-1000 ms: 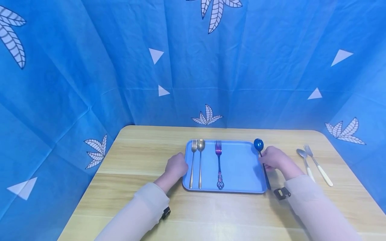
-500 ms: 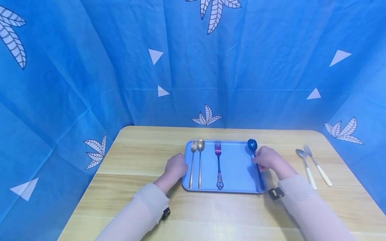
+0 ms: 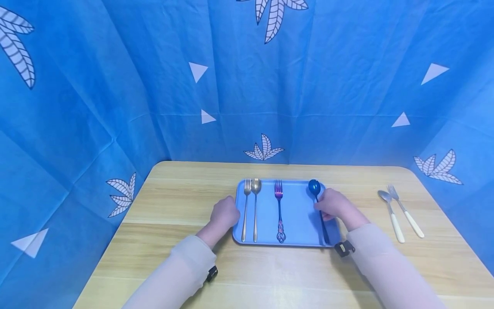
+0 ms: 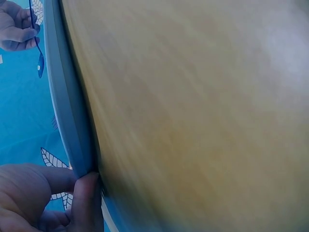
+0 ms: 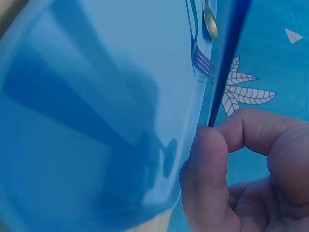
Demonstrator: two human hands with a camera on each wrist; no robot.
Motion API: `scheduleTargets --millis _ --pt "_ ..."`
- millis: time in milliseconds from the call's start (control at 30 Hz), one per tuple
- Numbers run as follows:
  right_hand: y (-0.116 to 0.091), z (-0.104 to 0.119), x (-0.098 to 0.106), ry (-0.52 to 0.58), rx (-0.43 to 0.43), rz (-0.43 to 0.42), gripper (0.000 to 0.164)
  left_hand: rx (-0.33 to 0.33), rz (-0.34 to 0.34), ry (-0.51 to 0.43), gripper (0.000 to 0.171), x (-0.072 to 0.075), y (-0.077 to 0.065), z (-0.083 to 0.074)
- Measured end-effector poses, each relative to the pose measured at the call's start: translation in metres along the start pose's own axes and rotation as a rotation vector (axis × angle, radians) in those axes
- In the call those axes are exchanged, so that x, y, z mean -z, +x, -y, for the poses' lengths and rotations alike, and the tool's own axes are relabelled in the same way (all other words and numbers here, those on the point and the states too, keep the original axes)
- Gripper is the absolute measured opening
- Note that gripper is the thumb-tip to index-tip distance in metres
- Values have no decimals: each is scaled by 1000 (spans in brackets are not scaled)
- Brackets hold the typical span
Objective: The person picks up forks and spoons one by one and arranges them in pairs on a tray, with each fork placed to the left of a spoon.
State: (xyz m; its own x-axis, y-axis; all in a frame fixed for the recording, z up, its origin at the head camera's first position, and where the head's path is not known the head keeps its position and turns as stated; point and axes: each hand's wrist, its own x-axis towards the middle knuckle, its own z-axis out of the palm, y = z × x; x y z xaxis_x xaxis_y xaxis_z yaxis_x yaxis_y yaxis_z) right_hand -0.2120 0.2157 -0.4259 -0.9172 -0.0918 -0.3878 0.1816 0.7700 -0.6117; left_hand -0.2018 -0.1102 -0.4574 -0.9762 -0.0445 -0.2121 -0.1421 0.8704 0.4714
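A blue tray [image 3: 299,214] lies on the wooden table. My left hand [image 3: 225,212] pinches its left rim between thumb and finger, as the left wrist view shows at the tray edge [image 4: 65,82]. With thumb and fingertips, my right hand [image 3: 335,203] pinches a dark blue spoon [image 3: 314,187] by its handle [image 5: 229,58], over the tray's right part, bowl towards the back. The spoon's shadow falls on the tray in the right wrist view. On the tray lie a gold fork [image 3: 245,208], a gold spoon [image 3: 256,187] and a purple fork [image 3: 279,195] with an ornate handle.
To the right of the tray, a spoon [image 3: 393,216] and a fork [image 3: 407,212] with cream handles lie on the table [image 3: 185,189]. A blue curtain [image 3: 247,94] with leaf prints hangs behind and along both sides.
My right hand has carried the dark blue spoon leftward, from the tray's right edge to over its right part. The left hand has stayed at the left rim.
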Motion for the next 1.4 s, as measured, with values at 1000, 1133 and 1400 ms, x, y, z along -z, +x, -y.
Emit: scheduleTargets --millis 1000,1133,1400 --pt "8 18 -28 29 9 5 30 -14 -6 -15 18 0 -1 3" --pt "8 23 -30 31 7 4 22 -12 -4 -19 19 0 -1 2" --pt "7 29 -37 12 -9 1 13 4 2 -17 20 -1 1 1"
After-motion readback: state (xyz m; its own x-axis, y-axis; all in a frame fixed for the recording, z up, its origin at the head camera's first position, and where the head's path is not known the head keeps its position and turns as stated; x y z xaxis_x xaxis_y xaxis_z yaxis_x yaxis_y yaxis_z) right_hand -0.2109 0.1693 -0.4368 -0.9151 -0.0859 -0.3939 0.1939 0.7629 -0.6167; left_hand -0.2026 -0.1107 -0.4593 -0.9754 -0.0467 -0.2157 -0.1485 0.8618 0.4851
